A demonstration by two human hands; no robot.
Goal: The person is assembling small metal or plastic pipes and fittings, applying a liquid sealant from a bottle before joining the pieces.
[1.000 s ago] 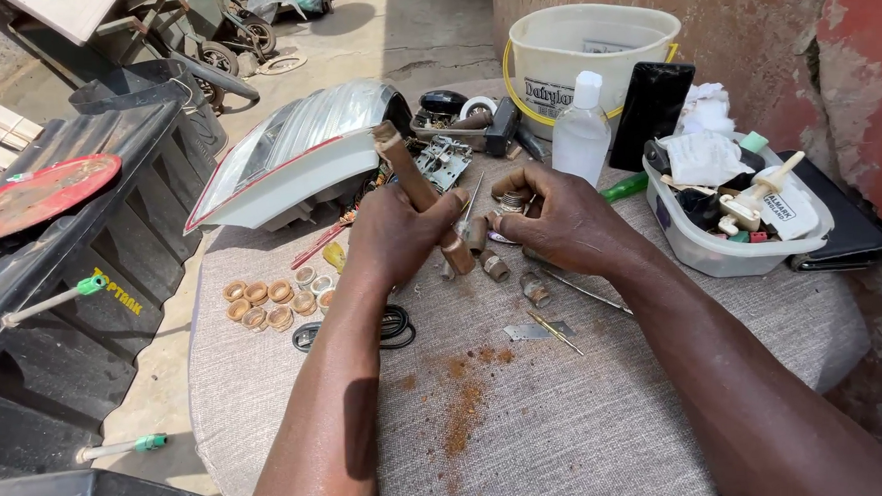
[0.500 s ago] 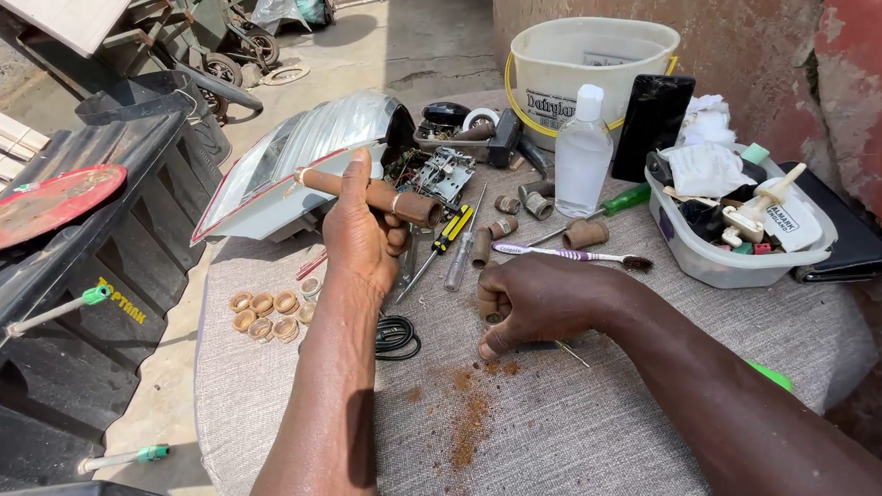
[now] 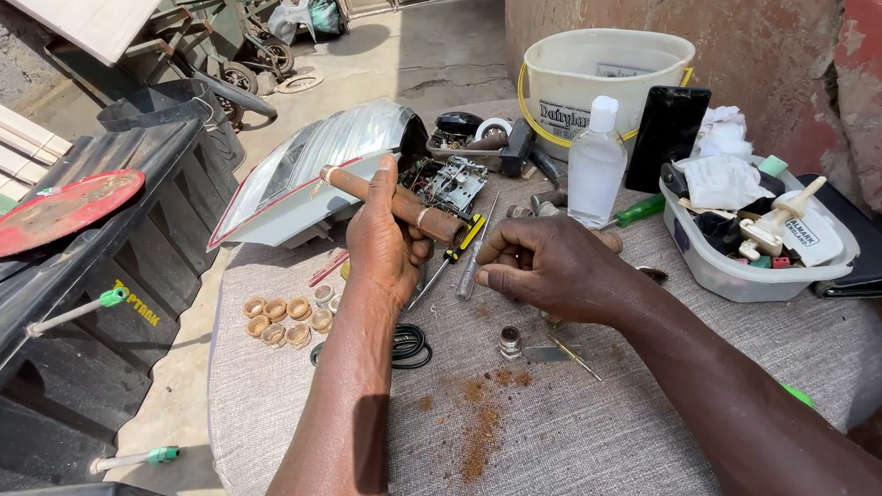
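Both hands raised: left [image 3: 386, 242] gripping brown rod [image 3: 399, 205], right [image 3: 546, 265] pinching metal tool [image 3: 473, 259].

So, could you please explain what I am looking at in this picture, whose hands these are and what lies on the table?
There is no machine here: a camera worn on a person's head looks down at their own two bare hands over a round table covered in grey cloth. The left hand grips a rusty brown rod with a metal ring around it, lifted above the table. The right hand pinches a thin metal tool, closed around its upper end. On the cloth lie a group of small brown rings, black rubber rings, a small metal fitting and rust-coloured dust. Further back are a car lamp housing, a clear plastic bottle, a white bucket and a plastic tub full of odds and ends.
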